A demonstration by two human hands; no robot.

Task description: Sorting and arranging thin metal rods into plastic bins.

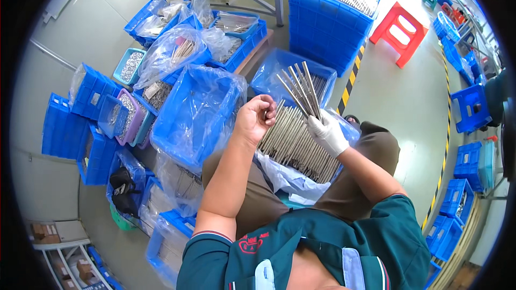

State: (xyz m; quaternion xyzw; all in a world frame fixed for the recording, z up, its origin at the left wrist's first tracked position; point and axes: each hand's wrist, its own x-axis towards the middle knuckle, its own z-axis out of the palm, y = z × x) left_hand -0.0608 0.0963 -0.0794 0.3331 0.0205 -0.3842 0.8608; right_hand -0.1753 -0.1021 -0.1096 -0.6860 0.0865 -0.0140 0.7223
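My right hand (pixel 328 132), in a white glove, grips a fan of several long thin metal rods (pixel 299 89) that point up and to the left. My bare left hand (pixel 256 119) is curled just left of them, fingertips touching the lower part of the bundle. Below both hands a blue bin lined with clear plastic (pixel 294 177) rests over my lap and holds many more metal rods (pixel 293 145) lying side by side.
A plastic-lined blue crate (pixel 194 113) stands to my left, among more blue crates and small bins of metal parts (pixel 129 65). A tall stack of blue crates (pixel 328 21) stands ahead, with a red stool (pixel 400 32) to its right. Blue crates line the right side (pixel 470 107).
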